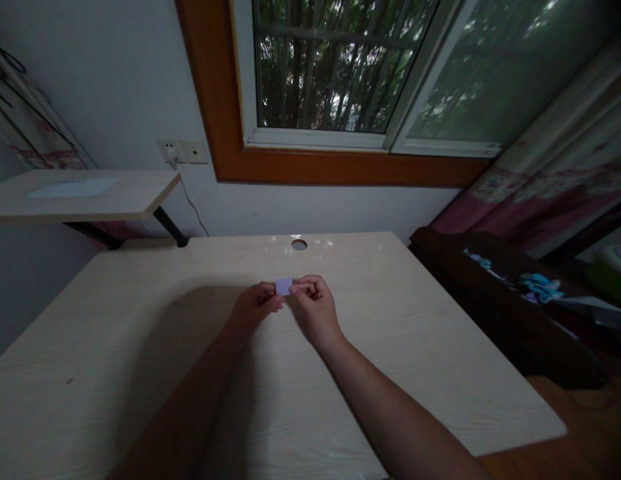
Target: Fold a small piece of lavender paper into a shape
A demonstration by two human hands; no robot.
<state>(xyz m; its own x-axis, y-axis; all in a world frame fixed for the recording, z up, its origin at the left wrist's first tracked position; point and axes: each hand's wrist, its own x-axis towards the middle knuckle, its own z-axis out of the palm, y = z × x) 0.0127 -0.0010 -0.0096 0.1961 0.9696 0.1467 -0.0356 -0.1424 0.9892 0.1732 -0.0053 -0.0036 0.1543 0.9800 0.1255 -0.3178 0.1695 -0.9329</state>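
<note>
- Bare forearms (395,400) are spanning the near part of the pale bench (415,333), with the hands sitting close together beyond them.
- Left hand (253,305) is pinching the left edge of a small pale-purple piece (283,287), which seems to be paper; right hand (317,307) is gripping its right side — so each grip is closed on it.
- That piece is sitting between the hands, over the bench's far half; whether it is touching the surface, I cannot tell.
- Uneven pinching could be creasing a corner, and pulling sideways could be tearing it, if it is thin.
- Fingers are covering both side edges and the light is looking dim, so misalignment could be going unnoticed.
- A round hole (299,245) is lying just beyond the hands — a slipped piece could be dropping in.
- Far left, a raised shelf (140,195) is carrying a pale sheet (73,188); behind it a white cable (193,203) is hanging from a socket (183,151), well apart from the hands.
</note>
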